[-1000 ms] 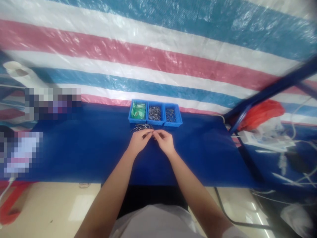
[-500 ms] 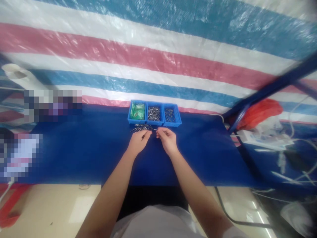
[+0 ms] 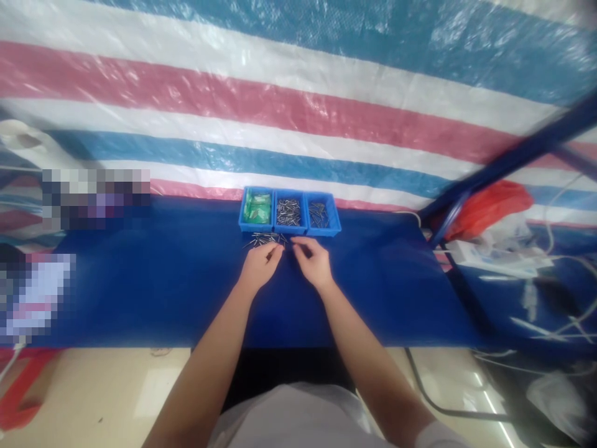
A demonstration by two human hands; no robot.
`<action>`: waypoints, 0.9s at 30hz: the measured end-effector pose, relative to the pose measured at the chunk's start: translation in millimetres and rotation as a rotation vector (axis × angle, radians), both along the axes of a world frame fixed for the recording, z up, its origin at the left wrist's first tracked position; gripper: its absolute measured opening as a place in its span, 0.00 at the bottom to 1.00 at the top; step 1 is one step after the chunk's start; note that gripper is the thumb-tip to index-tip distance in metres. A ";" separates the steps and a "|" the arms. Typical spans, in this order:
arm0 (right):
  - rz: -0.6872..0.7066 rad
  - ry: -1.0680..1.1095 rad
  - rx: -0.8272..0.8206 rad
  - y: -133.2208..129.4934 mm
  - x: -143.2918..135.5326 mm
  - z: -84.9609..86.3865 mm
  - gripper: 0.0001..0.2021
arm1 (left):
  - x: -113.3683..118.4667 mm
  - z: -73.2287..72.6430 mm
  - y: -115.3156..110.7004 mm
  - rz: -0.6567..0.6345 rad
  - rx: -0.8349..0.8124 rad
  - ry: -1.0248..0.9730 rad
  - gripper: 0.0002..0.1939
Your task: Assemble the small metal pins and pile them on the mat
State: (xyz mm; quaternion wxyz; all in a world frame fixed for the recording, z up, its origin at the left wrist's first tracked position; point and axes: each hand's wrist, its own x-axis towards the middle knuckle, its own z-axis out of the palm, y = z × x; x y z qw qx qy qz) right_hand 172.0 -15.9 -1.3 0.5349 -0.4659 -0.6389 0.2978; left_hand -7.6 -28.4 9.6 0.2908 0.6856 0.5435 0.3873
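Observation:
My left hand [image 3: 261, 264] is closed in a pinch at the near side of a loose pile of thin metal pins or screws [image 3: 265, 239]. What sits between its fingertips is too small to make out. To its right, my right hand [image 3: 314, 261] is held just above the blue table, index finger stretched out and thumb a little apart from it, with nothing visible between them. Behind the hands stand three joined blue bins: the left bin [image 3: 255, 228] has green packets, the middle bin [image 3: 290, 230] many metal pieces, the right bin [image 3: 324, 232] fewer.
A blue table [image 3: 158, 280] spreads to both sides. Striped plastic sheeting [image 3: 280, 118] hangs behind it. At right are a blue metal frame [image 3: 504, 158], a red bag [image 3: 494, 208], a white power strip [image 3: 504, 258] and cables. A white roll [image 3: 51, 152] stands at left.
My right hand's index finger has straightened, and the thin piece seen at its fingertips before no longer shows. My left hand stays almost in place. The view has shifted slightly.

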 end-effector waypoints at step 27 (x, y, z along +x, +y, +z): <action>0.062 -0.334 0.093 -6.2 -4.6 -6.9 0.15 | 0.2 2.2 -0.5 0.013 0.020 0.012 0.14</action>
